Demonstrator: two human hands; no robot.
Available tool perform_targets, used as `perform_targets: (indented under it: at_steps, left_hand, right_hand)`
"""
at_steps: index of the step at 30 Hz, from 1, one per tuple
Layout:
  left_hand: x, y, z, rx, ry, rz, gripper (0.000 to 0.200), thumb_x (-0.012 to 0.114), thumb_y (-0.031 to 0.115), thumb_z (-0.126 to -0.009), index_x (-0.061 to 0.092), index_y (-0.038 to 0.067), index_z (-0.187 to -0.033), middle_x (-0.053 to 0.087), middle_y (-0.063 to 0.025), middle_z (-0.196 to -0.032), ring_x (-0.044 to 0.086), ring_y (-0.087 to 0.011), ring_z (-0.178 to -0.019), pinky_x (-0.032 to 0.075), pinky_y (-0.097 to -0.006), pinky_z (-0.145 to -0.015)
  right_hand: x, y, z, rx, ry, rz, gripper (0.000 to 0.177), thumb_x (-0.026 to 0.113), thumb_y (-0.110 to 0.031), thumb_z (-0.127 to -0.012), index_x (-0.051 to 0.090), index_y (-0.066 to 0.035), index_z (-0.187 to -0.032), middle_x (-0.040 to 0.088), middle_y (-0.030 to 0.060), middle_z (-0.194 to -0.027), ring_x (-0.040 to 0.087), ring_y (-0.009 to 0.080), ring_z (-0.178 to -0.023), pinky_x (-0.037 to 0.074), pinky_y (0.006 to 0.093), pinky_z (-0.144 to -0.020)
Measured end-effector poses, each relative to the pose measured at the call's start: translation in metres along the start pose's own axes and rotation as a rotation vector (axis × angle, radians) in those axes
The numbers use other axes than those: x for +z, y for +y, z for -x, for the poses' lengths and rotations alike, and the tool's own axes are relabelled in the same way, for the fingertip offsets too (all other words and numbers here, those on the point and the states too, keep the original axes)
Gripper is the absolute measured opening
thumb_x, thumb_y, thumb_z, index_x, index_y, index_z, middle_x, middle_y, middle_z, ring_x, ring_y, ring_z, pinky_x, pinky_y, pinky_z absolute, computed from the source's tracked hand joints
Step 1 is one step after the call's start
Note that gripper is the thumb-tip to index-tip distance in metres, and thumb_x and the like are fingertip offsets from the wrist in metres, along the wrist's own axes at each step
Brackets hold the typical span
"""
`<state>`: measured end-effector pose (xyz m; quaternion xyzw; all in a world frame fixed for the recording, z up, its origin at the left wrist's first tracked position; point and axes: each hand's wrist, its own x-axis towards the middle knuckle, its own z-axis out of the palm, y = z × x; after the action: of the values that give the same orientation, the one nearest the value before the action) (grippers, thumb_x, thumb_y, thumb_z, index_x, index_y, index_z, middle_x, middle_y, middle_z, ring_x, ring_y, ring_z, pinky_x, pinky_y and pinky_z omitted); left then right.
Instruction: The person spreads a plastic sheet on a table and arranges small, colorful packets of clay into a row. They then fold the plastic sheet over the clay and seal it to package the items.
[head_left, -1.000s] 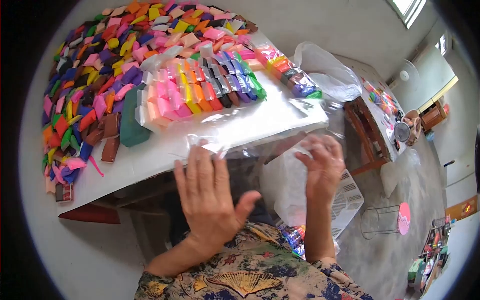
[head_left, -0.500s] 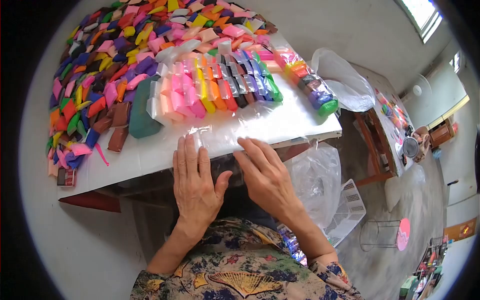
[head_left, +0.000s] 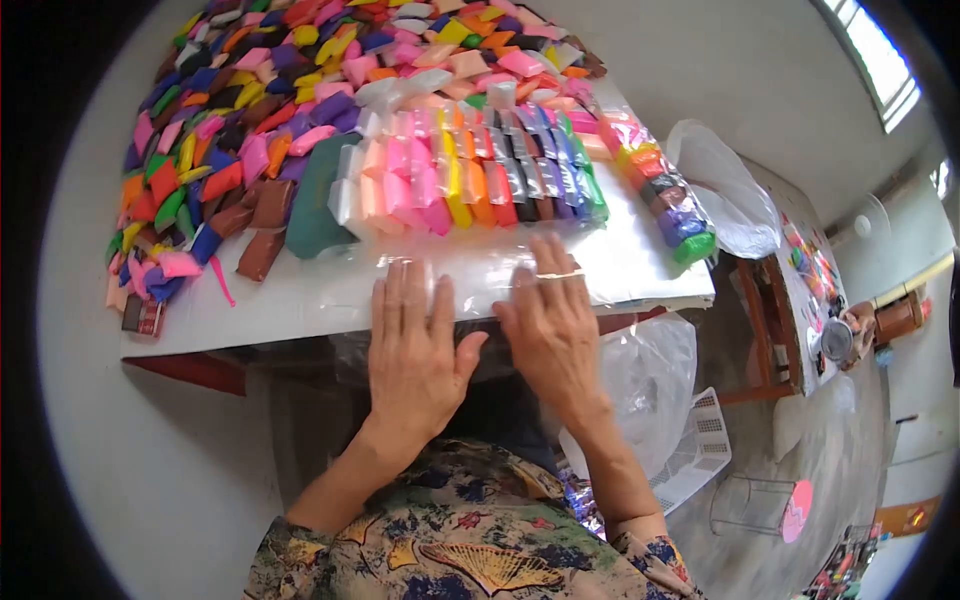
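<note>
My left hand lies flat at the table's front edge, fingers stretched out and thumb apart. Beside it, my right hand also rests flat, its fingers pointing away from me. Under both sets of fingertips is the loose end of a clear plastic bag. Just beyond them, rows of small wrapped colored packets sit in that bag, running from pale peach through pink, yellow, orange, red, black, brown and blue to green. A dark green block stands against the left end of the rows.
A large heap of loose colored packets covers the back left of the white table. At the right edge lies another filled clear bag, near an empty-looking plastic bag. Below are a white basket and a pink-topped stool.
My right hand has turned straighter and its fingers now reach further over the plastic. Both hands stay flat; the whole view has shifted slightly.
</note>
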<state>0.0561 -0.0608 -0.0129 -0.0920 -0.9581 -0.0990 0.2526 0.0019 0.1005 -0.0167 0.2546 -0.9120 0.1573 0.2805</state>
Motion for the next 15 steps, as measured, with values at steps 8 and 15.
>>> perform_targets:
  at_steps: [8,15]
  left_hand:
    - [0.008,-0.014,0.002,-0.307,0.156,-0.063,0.066,0.052,0.039,-0.099,0.041,-0.013,-0.137,0.031,-0.0358,-0.148,0.036,-0.0497,-0.133,0.027,-0.0561,-0.112]
    - [0.008,-0.015,-0.007,-0.108,0.083,-0.043,0.061,0.062,0.023,-0.086,0.045,-0.016,-0.131,0.032,-0.0364,-0.146,0.035,-0.0511,-0.134,0.027,-0.0575,-0.114]
  right_hand:
    - [-0.003,0.007,0.008,0.215,-0.010,0.089,0.045,0.057,-0.029,-0.097,0.054,0.008,-0.123,0.050,0.0291,-0.137,0.043,0.0429,-0.134,0.031,0.0528,-0.111]
    - [-0.001,0.007,0.004,0.033,-0.012,0.138,0.052,0.061,-0.032,-0.095,0.053,0.009,-0.125,0.049,0.0290,-0.138,0.043,0.0434,-0.134,0.032,0.0532,-0.111]
